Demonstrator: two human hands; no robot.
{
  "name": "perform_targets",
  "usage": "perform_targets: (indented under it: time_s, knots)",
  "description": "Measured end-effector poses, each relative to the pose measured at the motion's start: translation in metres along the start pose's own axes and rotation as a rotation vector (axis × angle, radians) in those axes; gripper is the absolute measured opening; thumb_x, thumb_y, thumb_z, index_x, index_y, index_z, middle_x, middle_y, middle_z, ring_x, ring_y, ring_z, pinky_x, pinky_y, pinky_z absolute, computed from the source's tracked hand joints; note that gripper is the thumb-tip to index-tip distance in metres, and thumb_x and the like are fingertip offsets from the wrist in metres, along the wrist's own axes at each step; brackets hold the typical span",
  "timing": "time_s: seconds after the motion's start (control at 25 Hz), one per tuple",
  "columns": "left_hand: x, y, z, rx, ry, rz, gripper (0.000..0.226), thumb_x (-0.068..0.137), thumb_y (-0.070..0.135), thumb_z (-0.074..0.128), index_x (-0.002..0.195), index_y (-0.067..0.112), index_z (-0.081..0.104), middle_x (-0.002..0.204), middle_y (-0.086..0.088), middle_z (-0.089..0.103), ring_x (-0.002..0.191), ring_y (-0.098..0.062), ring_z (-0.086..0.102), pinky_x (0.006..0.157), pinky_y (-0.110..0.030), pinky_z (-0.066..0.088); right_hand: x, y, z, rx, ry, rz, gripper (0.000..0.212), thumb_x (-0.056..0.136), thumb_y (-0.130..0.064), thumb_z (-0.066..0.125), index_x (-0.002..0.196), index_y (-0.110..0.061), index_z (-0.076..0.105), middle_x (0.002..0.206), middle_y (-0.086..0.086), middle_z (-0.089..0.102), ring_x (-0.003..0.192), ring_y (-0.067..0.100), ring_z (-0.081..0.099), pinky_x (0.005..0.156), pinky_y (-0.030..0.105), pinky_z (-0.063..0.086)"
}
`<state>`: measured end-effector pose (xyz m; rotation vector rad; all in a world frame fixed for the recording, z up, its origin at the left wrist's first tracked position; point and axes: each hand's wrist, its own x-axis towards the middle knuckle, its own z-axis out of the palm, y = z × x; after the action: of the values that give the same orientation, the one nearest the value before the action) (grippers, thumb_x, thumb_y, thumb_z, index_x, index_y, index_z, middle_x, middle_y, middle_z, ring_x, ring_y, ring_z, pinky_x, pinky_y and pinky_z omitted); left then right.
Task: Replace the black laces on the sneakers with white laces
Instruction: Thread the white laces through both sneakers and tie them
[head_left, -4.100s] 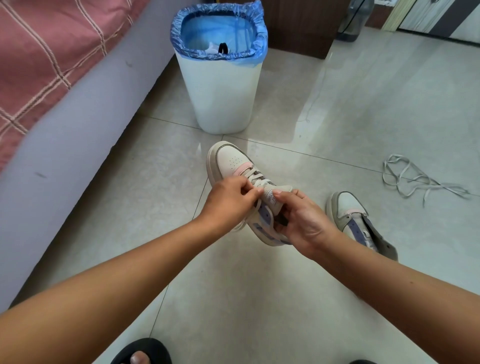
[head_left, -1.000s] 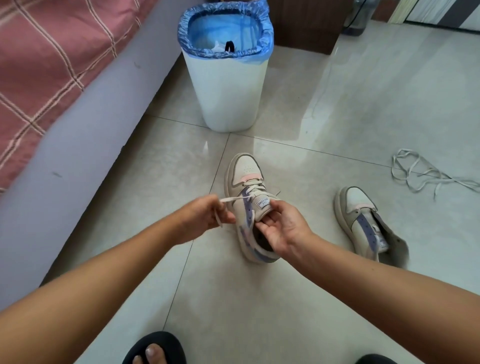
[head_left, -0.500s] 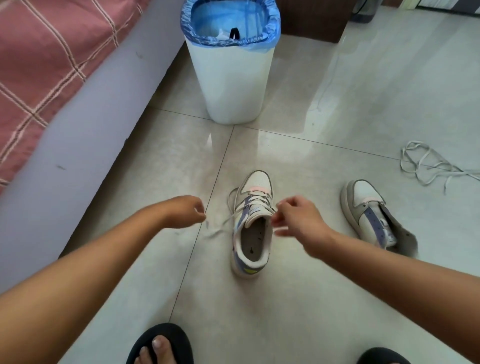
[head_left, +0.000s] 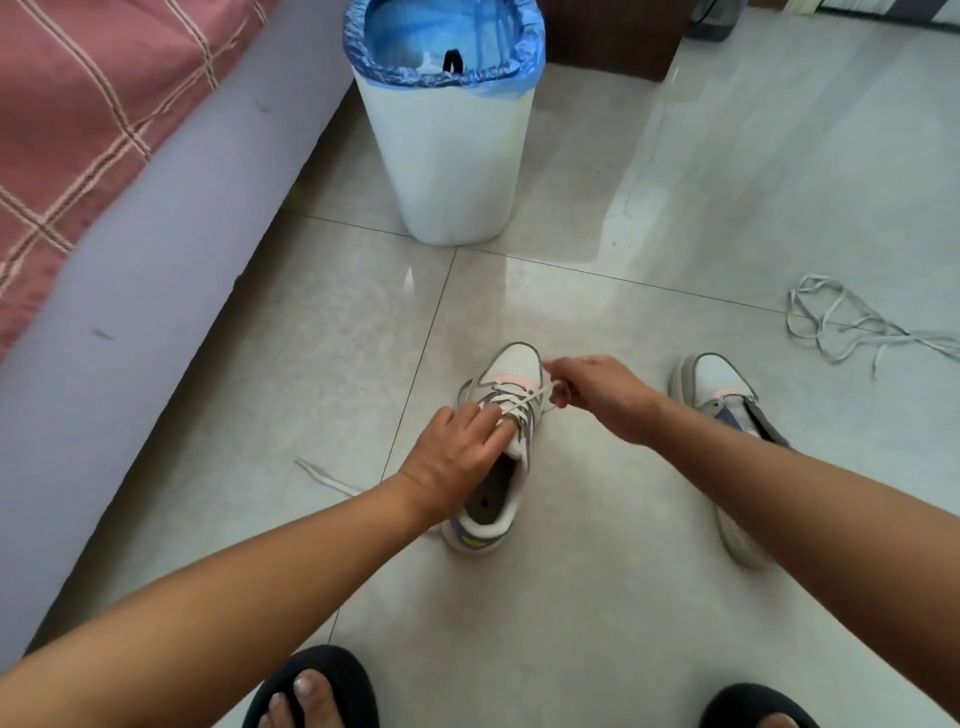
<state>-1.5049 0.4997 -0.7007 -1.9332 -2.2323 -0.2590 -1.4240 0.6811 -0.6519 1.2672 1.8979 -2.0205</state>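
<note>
Pinching a white lace (head_left: 525, 401) end, the right hand (head_left: 597, 397) pulls it rightward while the left hand (head_left: 457, 457) presses straight fingers on the tongue of the near sneaker (head_left: 496, 499), pale with a pink and lilac trim, standing on the floor (head_left: 597, 597). Far behind, the blue-lined bin (head_left: 447, 156) holds something black. Half a second earlier both hands hung apart, left one off the shoe.

A: Illumination?
B: Bright, diffuse daylight from upper right; glare streaks across the glossy floor (head_left: 649, 197).
A: Image defects?
B: Wide-angle bending at edges; soft shadows; slight overall softness.
</note>
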Motion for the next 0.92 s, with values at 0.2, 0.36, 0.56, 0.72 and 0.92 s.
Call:
perform_targets:
  time_s: [0.2,0.36,0.56,0.72,0.92]
  knots:
    - [-0.012,0.002,0.003,-0.062,-0.078,-0.110,0.049,0.055,-0.003,0.078,0.101,0.013,0.072,0.103,-0.011,0.041,0.084,-0.027,0.041,0.032,-0.021,0.033,0.000,-0.026,-0.016,-0.080,-0.130,0.064,0.026,0.091,-0.027,0.060,0.073,-0.009,0.055,0.051,-0.001,0.037,0.050,0.015,0.041,0.061,0.030,0.045]
    - [-0.016,0.000,-0.001,-0.108,-0.129,-0.228,0.056,0.048,0.000,0.086,0.099,0.021,0.074,0.099,-0.006,0.038,0.068,-0.026,0.056,0.032,-0.017,0.029,-0.017,-0.044,-0.036,-0.766,-0.177,-0.059,0.021,0.088,-0.026,0.064,0.074,-0.010,0.063,0.055,0.001,0.049,0.042,0.007,0.046,0.046,0.018,0.041]
    - [-0.016,0.000,0.001,-0.078,-0.033,-0.336,0.054,0.056,0.003,0.073,0.105,0.017,0.053,0.090,-0.007,0.045,0.057,-0.024,0.057,0.030,-0.020,0.033,-0.031,-0.056,-0.050,-1.184,-0.124,-0.146,0.019,0.089,-0.032,0.062,0.087,-0.015,0.069,0.081,0.000,0.064,0.075,0.016,0.058,0.063,0.026,0.042]
    - [-0.013,-0.007,0.004,0.066,0.101,-0.215,0.047,0.053,-0.002,0.074,0.080,0.013,0.039,0.076,-0.008,0.060,0.062,-0.023,0.053,0.038,-0.027,0.037,-0.040,-0.050,-0.057,-1.576,-0.128,-0.042,0.019,0.092,-0.037,0.055,0.095,-0.021,0.065,0.092,-0.001,0.062,0.086,0.019,0.057,0.069,0.027,0.042]
    - [-0.004,-0.016,-0.001,-0.047,0.211,-0.060,0.012,0.075,0.006,0.056,0.077,0.012,0.046,0.074,-0.009,0.060,0.060,-0.027,0.054,0.047,-0.031,0.039,-0.032,-0.015,-0.036,-1.635,-0.182,0.002,0.034,0.094,-0.038,0.051,0.120,-0.016,0.056,0.120,0.004,0.059,0.111,0.024,0.056,0.085,0.031,0.046]
